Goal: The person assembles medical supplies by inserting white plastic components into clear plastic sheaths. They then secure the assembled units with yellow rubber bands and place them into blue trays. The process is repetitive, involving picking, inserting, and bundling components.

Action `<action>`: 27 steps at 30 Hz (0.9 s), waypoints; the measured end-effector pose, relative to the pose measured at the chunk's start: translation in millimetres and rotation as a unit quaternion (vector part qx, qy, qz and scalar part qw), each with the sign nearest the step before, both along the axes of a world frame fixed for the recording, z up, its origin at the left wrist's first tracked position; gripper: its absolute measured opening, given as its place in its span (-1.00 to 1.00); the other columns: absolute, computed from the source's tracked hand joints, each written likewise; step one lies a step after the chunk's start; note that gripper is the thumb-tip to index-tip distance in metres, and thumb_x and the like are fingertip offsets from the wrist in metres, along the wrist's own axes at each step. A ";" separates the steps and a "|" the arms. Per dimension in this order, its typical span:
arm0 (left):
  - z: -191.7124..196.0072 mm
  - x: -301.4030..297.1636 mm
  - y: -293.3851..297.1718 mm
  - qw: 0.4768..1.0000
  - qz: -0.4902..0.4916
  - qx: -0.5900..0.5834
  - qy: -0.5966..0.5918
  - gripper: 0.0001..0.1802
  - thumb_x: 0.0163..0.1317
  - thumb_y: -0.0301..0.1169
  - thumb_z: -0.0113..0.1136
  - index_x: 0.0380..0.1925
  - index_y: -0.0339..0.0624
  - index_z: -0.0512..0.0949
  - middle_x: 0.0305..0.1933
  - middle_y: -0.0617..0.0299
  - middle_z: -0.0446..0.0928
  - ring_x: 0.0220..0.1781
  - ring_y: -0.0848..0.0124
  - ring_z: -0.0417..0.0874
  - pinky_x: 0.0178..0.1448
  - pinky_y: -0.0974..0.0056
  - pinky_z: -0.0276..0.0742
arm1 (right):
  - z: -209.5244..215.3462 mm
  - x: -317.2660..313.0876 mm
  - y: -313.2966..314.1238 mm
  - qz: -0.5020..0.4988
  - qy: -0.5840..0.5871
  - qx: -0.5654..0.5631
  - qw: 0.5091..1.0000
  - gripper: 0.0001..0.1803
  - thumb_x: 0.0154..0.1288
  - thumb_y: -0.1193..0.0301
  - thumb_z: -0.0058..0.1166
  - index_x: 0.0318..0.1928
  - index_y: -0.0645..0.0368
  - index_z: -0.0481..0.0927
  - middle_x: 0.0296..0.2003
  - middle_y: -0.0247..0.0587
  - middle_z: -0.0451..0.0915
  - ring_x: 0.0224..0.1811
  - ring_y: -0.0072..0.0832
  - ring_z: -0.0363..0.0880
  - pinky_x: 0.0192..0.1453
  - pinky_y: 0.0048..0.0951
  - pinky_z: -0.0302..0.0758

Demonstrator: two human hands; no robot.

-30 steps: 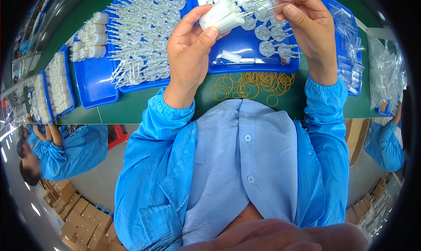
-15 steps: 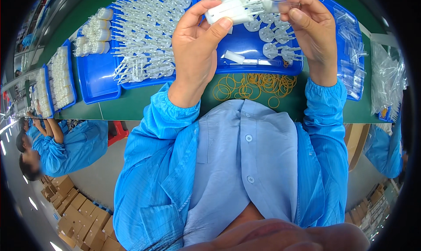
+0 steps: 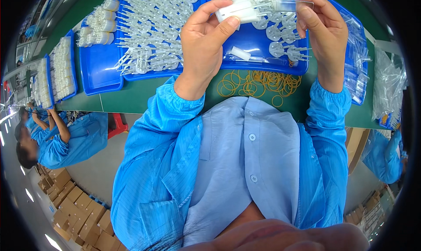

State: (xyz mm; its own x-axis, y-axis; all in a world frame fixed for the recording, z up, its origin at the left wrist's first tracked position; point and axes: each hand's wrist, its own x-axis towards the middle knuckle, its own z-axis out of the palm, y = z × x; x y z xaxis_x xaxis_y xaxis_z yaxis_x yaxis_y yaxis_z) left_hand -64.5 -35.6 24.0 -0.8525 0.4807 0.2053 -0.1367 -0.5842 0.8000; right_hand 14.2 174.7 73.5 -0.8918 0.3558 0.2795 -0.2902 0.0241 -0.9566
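My left hand (image 3: 204, 45) is closed around a small bundle of white plastic pieces (image 3: 239, 10), thumb on the near side. Thin pale rods stick out of the bundle to the right. My right hand (image 3: 324, 32) pinches the right end of a clear plastic tube (image 3: 286, 5) between thumb and fingers. The tube's left end is at the rod tips; whether a rod is inside it I cannot make out. Below the hands is a blue tray (image 3: 258, 66) with white pieces and rod clusters (image 3: 287, 49). One loose white piece (image 3: 240, 53) lies near its front.
Yellow rubber bands (image 3: 263, 84) lie before the tray on the green table. At left are a tray of rod clusters (image 3: 149, 36), a blue tray (image 3: 101, 71) and stacked white bundles (image 3: 101, 25). Clear tubes (image 3: 357, 58) and a plastic bag (image 3: 388, 82) are at right. A co-worker (image 3: 74, 135) sits left.
The whole view has shifted slightly to the right. My right hand and the clear tube have drawn a little to the right of the white bundle; both grips stay the same.
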 end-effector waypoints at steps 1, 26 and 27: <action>-1.0 -0.3 0.5 1.000 -0.004 0.003 0.002 -0.60 0.23 -0.61 0.28 0.08 -0.34 0.51 0.05 -0.03 0.59 0.09 0.33 0.61 0.16 0.29 0.54 | 2.0 0.8 -2.9 -0.014 -0.005 0.015 1.000 -0.79 0.37 0.49 0.15 -0.05 0.34 0.60 -0.49 -0.34 0.54 -0.58 -0.70 0.43 -0.51 -0.65 0.40; -4.2 1.5 0.0 1.000 -0.013 -0.011 0.021 -0.65 0.22 -0.60 0.30 0.03 -0.35 0.56 0.10 0.16 0.46 0.16 0.33 0.54 0.26 0.28 0.48 | -19.4 -7.8 -5.5 0.117 -0.058 -0.189 0.973 -0.67 0.41 0.39 0.14 0.00 0.45 0.58 -0.47 -0.25 0.54 -0.57 -0.63 0.46 -0.54 -0.61 0.50; -3.7 1.5 0.1 1.000 -0.019 -0.007 0.015 -0.65 0.22 -0.60 0.29 0.03 -0.35 0.56 0.09 0.16 0.47 0.16 0.33 0.54 0.26 0.27 0.48 | -18.9 -7.6 -6.7 0.100 -0.049 -0.181 0.977 -0.68 0.41 0.40 0.15 0.00 0.45 0.58 -0.47 -0.25 0.54 -0.57 -0.63 0.47 -0.53 -0.60 0.50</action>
State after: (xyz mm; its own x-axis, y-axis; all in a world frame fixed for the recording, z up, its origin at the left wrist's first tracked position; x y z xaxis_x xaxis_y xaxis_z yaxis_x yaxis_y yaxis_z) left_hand -63.1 -35.5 20.3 -0.8277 0.5148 0.2233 -0.1344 -0.5682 0.8118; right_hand 6.6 168.0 54.5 -0.9700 0.2307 0.0772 -0.1607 -0.3691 -0.9154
